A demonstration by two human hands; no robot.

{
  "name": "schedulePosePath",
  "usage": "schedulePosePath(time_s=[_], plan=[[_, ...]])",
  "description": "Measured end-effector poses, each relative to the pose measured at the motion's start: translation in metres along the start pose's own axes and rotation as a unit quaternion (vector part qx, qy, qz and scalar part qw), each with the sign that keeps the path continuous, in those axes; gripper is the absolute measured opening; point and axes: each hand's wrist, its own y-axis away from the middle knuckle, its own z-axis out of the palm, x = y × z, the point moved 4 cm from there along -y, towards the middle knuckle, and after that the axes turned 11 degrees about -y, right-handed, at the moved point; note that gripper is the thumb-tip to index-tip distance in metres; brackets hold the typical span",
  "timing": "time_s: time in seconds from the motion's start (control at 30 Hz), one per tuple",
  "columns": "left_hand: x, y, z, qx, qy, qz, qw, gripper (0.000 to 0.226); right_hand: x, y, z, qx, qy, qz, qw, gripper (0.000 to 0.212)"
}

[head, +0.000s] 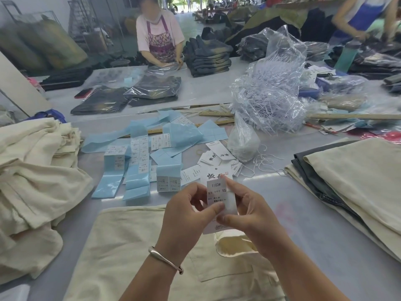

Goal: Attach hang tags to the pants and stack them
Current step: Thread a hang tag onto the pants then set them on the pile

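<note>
A white hang tag (218, 177) with black characters is held upright above the table's near middle. A white size sticker (220, 193) reading "1103# XS" lies on its face. My left hand (186, 216) pinches the tag's lower left edge with thumb and fingers. My right hand (245, 211) pinches the tag from the right, its index finger on the sticker's top corner. Cream pants (134, 257) lie flat on the table under both hands. More loose hang tags (217, 156) lie just beyond.
A heap of cream pants (32, 185) fills the left. Folded cream and grey pants (355, 183) are stacked at the right. Blue sticker backing strips (138, 161), a bag of white tag strings (242, 140) and a clear plastic tangle (269, 101) lie ahead. Two people work across the table.
</note>
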Motion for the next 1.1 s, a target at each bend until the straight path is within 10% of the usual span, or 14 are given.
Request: schedulePosePath(time_s=[0.27,0.43,0.63,1.1], plan=[[0.004,0.006,0.001,0.104,-0.074,0.043,0.991,0.033,-0.003,-0.002,-0.001,0.025,-0.028,-0.045,0.998,0.082],[-0.001,0.004,-0.002,0.050,0.066,-0.080,0.993,0.093,-0.004,-0.001,0.001,0.011,-0.080,-0.048,0.996,0.081],[-0.001,0.008,0.011,-0.046,0.396,-0.160,0.903,0.066,-0.006,0.001,0.007,0.008,-0.166,-0.045,0.985,0.057],[-0.003,0.013,0.015,-0.034,0.250,-0.034,0.967,0.069,-0.012,-0.008,0.000,0.113,-0.162,-0.001,0.980,0.082]])
